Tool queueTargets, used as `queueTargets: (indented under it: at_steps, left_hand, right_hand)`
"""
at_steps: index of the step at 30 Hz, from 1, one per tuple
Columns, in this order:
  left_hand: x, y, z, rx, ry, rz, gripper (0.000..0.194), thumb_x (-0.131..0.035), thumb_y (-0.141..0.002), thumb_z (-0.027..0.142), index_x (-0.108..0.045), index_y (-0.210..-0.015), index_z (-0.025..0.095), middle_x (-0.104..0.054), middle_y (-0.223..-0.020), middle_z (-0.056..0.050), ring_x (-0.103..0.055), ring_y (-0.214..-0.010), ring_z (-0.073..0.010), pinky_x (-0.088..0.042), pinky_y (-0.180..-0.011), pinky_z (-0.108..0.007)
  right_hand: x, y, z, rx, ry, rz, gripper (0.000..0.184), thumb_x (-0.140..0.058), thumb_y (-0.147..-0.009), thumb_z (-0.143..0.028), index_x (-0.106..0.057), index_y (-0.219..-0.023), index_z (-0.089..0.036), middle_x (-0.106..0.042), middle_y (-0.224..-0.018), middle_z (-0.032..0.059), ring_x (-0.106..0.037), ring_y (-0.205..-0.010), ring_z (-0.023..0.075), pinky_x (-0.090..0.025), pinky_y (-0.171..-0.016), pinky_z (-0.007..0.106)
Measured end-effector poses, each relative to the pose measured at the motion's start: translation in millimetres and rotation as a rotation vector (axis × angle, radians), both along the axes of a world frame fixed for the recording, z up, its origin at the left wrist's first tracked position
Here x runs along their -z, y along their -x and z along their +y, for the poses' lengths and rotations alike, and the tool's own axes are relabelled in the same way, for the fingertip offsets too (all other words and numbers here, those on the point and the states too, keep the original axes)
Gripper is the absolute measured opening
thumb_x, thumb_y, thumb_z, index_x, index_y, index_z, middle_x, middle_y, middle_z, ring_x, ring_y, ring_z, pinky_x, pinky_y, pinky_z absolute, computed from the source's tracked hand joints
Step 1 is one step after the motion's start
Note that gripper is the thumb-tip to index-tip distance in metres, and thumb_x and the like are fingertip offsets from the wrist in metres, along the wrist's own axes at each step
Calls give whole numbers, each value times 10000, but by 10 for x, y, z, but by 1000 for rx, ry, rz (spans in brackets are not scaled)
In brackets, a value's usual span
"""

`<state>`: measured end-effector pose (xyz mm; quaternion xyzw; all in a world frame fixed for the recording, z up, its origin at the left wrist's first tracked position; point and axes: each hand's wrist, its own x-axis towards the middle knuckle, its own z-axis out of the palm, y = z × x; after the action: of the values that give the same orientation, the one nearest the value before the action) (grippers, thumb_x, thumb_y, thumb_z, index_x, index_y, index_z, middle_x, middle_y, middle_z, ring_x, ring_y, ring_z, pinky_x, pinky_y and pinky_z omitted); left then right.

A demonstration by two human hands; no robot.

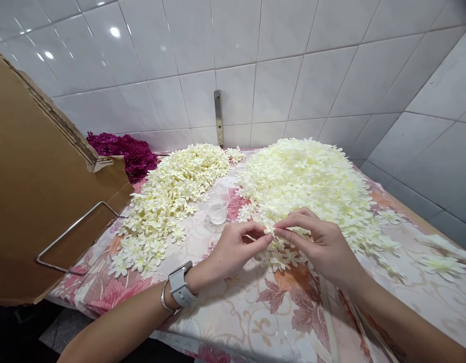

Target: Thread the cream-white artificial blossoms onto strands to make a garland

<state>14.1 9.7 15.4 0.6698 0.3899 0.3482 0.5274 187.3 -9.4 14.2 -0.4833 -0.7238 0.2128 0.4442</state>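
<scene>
Both the left hand (236,249) and right hand (319,242) pinched one small white flower (270,231) between them, with the big flower pile (308,176) just behind.

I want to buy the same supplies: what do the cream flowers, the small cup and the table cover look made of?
Cream flowers: likely artificial fabric petals, matte, flat-cut and uniform. Small cup: clear plastic probably, thin and see-through. Table cover: floral print with slight sheen, perhaps cloth or vinyl; cannot tell. Both hands pinch one small flower.

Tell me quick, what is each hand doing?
Left hand: fingers pinched shut on a small cream flower.
Right hand: fingertips pinched shut on the same cream flower.
</scene>
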Motion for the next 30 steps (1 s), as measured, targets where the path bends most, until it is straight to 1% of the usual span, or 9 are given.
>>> queueTargets:
  at_steps: [4, 8, 10, 14, 18, 22, 24, 27, 30]
  left_hand:
    - [-32, -3, -2, -64, 16, 26, 198, -579, -772, 304, -608, -658, 145, -582, -649, -6, -505, -620, -117, -400, -593, -232]
    - [-43, -2, 6, -101, 53, 37, 194, -572, -767, 289, -594, -641, 143, -583, -636, -7, -511, -614, -118, -393, -594, -235]
    - [-33, -1, 11, -92, 34, 37, 188, -577, -764, 282, -593, -643, 140, -572, -629, -3, -503, -608, -115, -385, -586, -232]
    - [-3, 2, 9, -40, -7, 20, 174, -590, -765, 290, -608, -687, 137, -565, -652, -2, -494, -610, -110, -383, -575, -226]
    - [8, -1, -5, -1, 44, -17, 184, -598, -762, 318, -613, -732, 137, -583, -708, -16, -524, -633, -118, -426, -602, -238]
    - [-7, -8, -7, -39, 45, -5, 174, -590, -761, 304, -599, -695, 143, -574, -688, -9, -522, -633, -118, -423, -600, -236]
    - [-17, -8, -4, -66, 28, 10, 173, -580, -766, 287, -590, -667, 146, -567, -660, -2, -509, -621, -113, -410, -589, -229]
    - [-22, -2, 4, -95, 26, 31, 175, -573, -769, 267, -578, -645, 145, -558, -634, 5, -492, -601, -106, -386, -566, -219]
    - [-7, 7, 11, -78, 15, 30, 171, -574, -776, 270, -588, -663, 142, -557, -640, 7, -491, -609, -104, -382, -569, -217]
  right_hand:
    - [-8, -27, 18, 57, 87, 52, 177, -598, -797, -385, -647, -743, -224, -636, -774, 36, -581, -735, 189, -451, -647, 314]
    - [-1, -40, 41, 283, -91, -13, 157, -616, -777, -368, -604, -855, -233, -638, -892, 47, -565, -853, 225, -447, -696, 348]
    - [3, -22, 38, 203, -163, -75, 151, -619, -780, -348, -591, -867, -228, -632, -884, 51, -553, -874, 226, -441, -716, 354]
    - [5, 32, 8, -38, -122, -119, 119, -576, -826, -303, -592, -745, -217, -620, -731, 36, -546, -764, 198, -436, -651, 327]
    - [-2, 32, 3, -45, -12, -31, 148, -555, -839, -291, -637, -739, -219, -629, -727, 32, -558, -744, 184, -439, -655, 318]
    - [-3, -3, 25, 4, 95, 30, 182, -568, -818, -357, -643, -732, -215, -634, -743, 33, -576, -710, 183, -447, -642, 316]
    - [7, -21, 38, 126, 57, 21, 167, -584, -803, -368, -616, -732, -221, -633, -761, 29, -573, -728, 190, -447, -653, 321]
    - [25, -27, 45, 292, -135, -52, 132, -616, -780, -341, -584, -846, -231, -627, -877, 42, -550, -863, 222, -438, -718, 350]
    - [28, 7, 28, 135, -210, -133, 116, -612, -794, -310, -580, -869, -227, -622, -864, 50, -536, -873, 226, -431, -726, 359]
